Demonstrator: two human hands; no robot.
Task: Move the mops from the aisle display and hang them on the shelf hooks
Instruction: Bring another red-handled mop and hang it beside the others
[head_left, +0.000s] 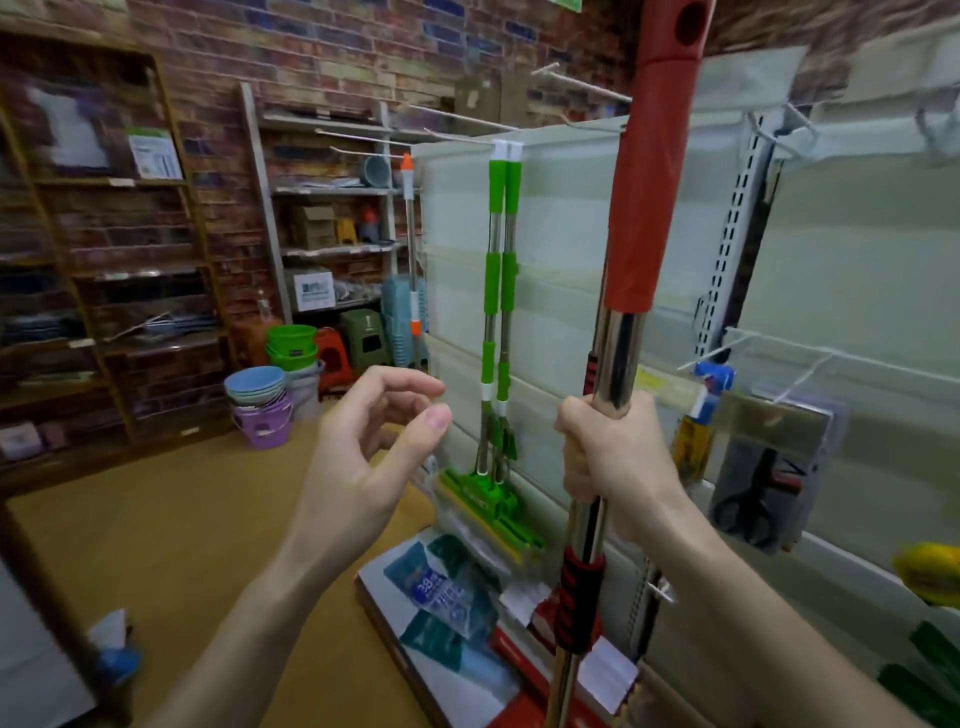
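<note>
Right hand (610, 457) wraps its fingers round the shiny metal shaft of the red mop (641, 208), a firm grip just below the red sleeve, and holds the pole upright close to the camera; a black and red collar sits on the shaft under the wrist. Left hand (363, 452) is raised beside it, apart from the pole, its grip loosely curled with thumb and forefinger near each other and nothing between them. Beyond the hands, two green mops (500, 322) hang side by side from a wire hook (457, 136) on the pale shelf panel (566, 223), their heads low near the floor. To the left of them an orange-tipped pole (411, 244) hangs from another hook. A spray bottle (698, 421) hangs to the right of the red mop. Stacked buckets (262, 402) stand on the floor by the brick wall.
</note>
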